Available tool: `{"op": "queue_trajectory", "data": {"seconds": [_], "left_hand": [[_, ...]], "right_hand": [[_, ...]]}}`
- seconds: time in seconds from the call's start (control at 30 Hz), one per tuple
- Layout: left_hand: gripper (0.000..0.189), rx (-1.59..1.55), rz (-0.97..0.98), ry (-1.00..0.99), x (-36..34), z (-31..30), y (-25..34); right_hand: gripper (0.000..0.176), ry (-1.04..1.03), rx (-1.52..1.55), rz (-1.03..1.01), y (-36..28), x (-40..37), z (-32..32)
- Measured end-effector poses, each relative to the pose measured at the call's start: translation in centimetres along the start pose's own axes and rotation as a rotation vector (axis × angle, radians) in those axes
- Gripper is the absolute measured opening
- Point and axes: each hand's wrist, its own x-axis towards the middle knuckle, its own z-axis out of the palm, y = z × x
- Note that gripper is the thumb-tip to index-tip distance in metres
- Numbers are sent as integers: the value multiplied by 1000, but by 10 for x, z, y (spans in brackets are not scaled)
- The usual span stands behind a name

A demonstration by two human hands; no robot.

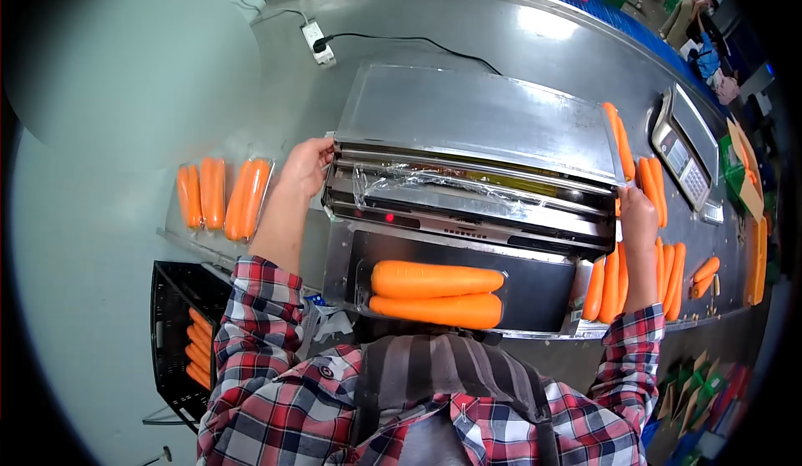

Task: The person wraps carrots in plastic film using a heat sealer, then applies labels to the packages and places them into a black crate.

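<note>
A film wrapping machine (468, 232) stands on the steel table in front of me, with its broad metal cover (493, 115) at the back. My left hand (309, 165) is closed around the left end of the cover's front edge. At the right end, my right hand (639, 211) is closed on the same cover, its fingertips partly hidden. Crumpled clear film (418, 183) lies along the rollers between my hands. Nearer to me, two large carrots (436, 280) lie side by side in a clear tray on the machine's dark front plate (535, 295).
Packs of carrots (213, 194) lie to the left, and loose carrots (672, 278) to the right. A black crate (180, 299) holding carrots is at lower left. A scale (685, 161) stands at right. A power strip (317, 41) with a black cable lies behind.
</note>
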Motion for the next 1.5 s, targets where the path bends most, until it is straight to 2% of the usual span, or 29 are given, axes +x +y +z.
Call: {"op": "queue_trajectory", "data": {"seconds": [0.03, 0.07, 0.13, 0.17, 0.27, 0.37, 0.53, 0.63, 0.7, 0.73, 0.77, 0.8, 0.83, 0.87, 0.9, 0.93, 0.97, 1.0, 1.03, 1.07, 1.1, 1.13, 1.17, 1.2, 1.27, 1.33, 1.37, 1.5], "left_hand": [[7, 12, 11, 35, -7, 5, 3], [7, 16, -7, 28, -7, 4, 3], [7, 17, -40, 20, -3, 1, 3], [7, 22, -49, 18, -1, -1, 3], [7, 2, -28, 44, -14, 7, 8], [8, -3, 66, 50, -29, 17, 12], [9, 5, 137, 42, -29, 16, 5], [13, 264, 131, 97, -27, 14, 12], [17, 522, 312, 150, -25, 15, 13], [19, 680, 478, 172, -27, 17, 11], [20, 826, 649, 199, -31, 22, 10], [21, 955, 804, 154, -38, 29, 10], [22, 1080, 960, 116, -47, 36, 12], [21, 1237, 1009, 123, -58, 41, 13], [21, 1395, 1060, 139, -68, 46, 17], [20, 1555, 1112, 165, -74, 50, 21], [20, 1606, 1082, 167, -80, 56, 26], [20, 1661, 1044, 166, -86, 61, 28], [21, 1716, 1003, 167, -89, 65, 28], [21, 1752, 994, 165, -89, 66, 27], [22, 1789, 987, 162, -88, 67, 26], [23, 1825, 979, 158, -86, 69, 25], [27, 1841, 983, 178, -82, 71, 23], [28, 1856, 992, 192, -80, 74, 24], [29, 1889, 1008, 220, -77, 81, 24], [29, 1905, 964, 114, -68, 80, 21], [29, 1919, 940, 56, -66, 79, 20], [30, 1913, 844, 35, -73, 85, 24]], "right_hand": [[10, -61, 14, -6, 0, 2, -6], [11, -112, 59, 73, 9, 3, 3], [13, -221, 96, 87, 1, 14, -24], [14, -272, -66, -16, 2, 19, -32], [10, -175, -74, -263, 19, 22, -28], [8, -128, -33, -196, 13, 25, -29], [16, -6, 50, -147, 26, 34, -25], [20, 46, 116, -138, 32, 65, -55], [23, -201, 167, -42, 47, 107, -75], [25, -203, 179, -43, 47, 126, -87], [26, -289, 269, 38, 60, 152, -85], [27, -314, 230, 80, 59, 178, -93], [30, -226, 414, -30, 85, 208, -76], [38, -177, 361, 72, 96, 238, -65], [40, -13, 125, -8, 100, 254, -67], [40, 211, 97, 60, 97, 263, -68], [37, 238, 469, 198, 92, 268, -68], [33, 187, 529, 206, 77, 266, -68], [30, 55, 761, 129, 49, 242, -67], [27, -239, 550, -43, 26, 221, -65], [22, -199, 364, -321, 9, 193, -41], [22, -481, 213, -288, -22, 162, -47], [27, -661, -227, -778, -24, 143, -10], [36, -895, 147, -297, -39, 118, -32], [43, -909, 262, -438, -19, 88, 16], [46, -991, 183, -342, -43, 85, 4], [42, -880, 93, -461, -44, 78, 18], [40, -923, 224, -361, -48, 84, 31]]}}
